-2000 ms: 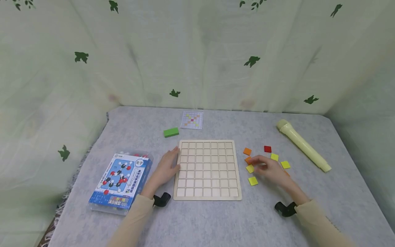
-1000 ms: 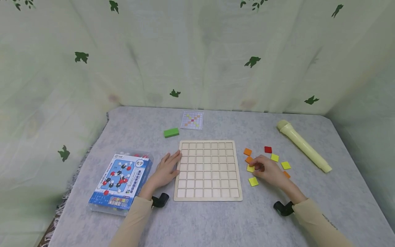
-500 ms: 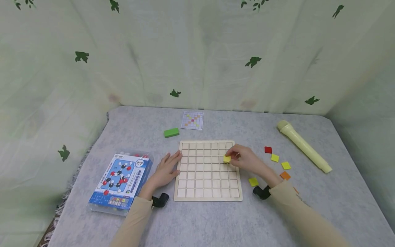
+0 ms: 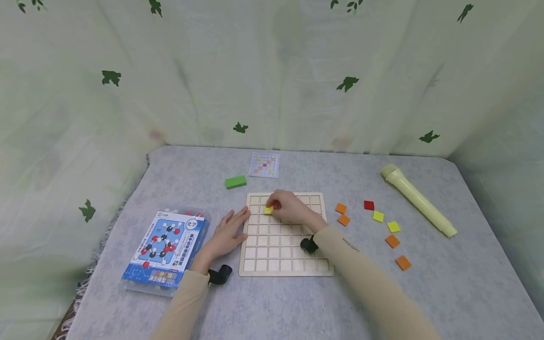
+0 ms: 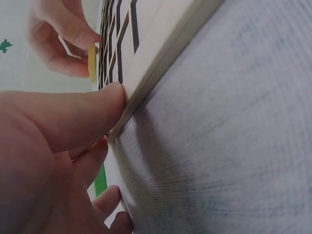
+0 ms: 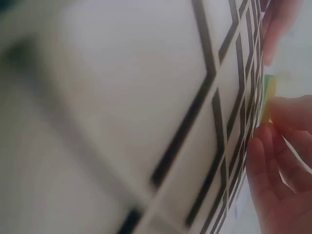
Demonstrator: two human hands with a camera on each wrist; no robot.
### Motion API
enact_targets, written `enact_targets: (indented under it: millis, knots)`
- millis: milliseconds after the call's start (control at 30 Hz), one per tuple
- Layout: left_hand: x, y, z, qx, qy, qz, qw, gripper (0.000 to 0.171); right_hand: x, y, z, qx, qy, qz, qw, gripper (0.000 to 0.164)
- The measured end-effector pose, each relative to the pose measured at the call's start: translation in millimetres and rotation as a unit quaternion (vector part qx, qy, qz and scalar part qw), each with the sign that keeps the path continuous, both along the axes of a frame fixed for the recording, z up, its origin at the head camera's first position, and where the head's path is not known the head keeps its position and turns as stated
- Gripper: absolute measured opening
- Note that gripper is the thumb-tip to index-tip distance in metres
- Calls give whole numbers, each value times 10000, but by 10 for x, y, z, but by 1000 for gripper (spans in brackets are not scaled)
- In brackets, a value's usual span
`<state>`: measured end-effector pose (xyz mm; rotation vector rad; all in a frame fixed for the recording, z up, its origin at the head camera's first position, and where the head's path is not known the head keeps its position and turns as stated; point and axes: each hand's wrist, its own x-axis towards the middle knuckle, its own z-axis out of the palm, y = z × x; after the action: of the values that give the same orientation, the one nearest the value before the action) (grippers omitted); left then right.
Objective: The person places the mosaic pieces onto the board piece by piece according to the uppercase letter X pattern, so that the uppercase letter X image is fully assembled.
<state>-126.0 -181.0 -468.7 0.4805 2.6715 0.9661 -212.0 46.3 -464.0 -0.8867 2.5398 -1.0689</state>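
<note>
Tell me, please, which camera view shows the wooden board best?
The head view. It shows nearly the whole wooden board, though the right hand and sleeve cover part. The left wrist view shows only an edge and some squares, steeply slanted. The right wrist view shows a close, partly blurred stretch of its grid.

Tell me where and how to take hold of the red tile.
Probably best to pinch the red tile by its left and right edges, from above: it lies flat and looks thin, with a yellow tile close by its near-right corner.
</note>
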Motion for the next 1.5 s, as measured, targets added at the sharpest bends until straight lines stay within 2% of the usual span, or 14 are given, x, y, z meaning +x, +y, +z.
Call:
enact_targets:
  millis: [267, 433, 567, 733, 900, 1033, 1267, 1500]
  knots:
    - [-3, -6, 10, 39, 11, -19, 10000, 61, -44, -210, 14, 489, 163, -17, 9987, 23]
    - [2, 1, 16, 46, 12, 3, 10000, 60, -19, -153, 60, 487, 65, -117, 9987, 25]
    - [2, 10, 14, 45, -18, 36, 10000, 60, 21, 138, 107, 98, -114, -305, 9994, 22]
    - [-7, 16, 11, 13, -91, 64, 9999, 61, 118, 728, 131, -282, -100, -631, 9976, 19]
    - [-5, 8, 8, 81, -120, 57, 9999, 61, 256, 1323, 98, -48, -256, -1079, 9938, 21]
    - [1, 2, 12, 143, -105, 50, 9998, 61, 373, 1654, 26, 208, -304, -1096, 9933, 21]
    - [4, -3, -9, 190, -158, 80, 9997, 60, 515, 1826, -34, 465, 184, -955, 9942, 25]
    - [-1, -8, -14, 208, -159, 91, 9996, 61, 511, 1733, -30, 413, 321, -1036, 9932, 22]
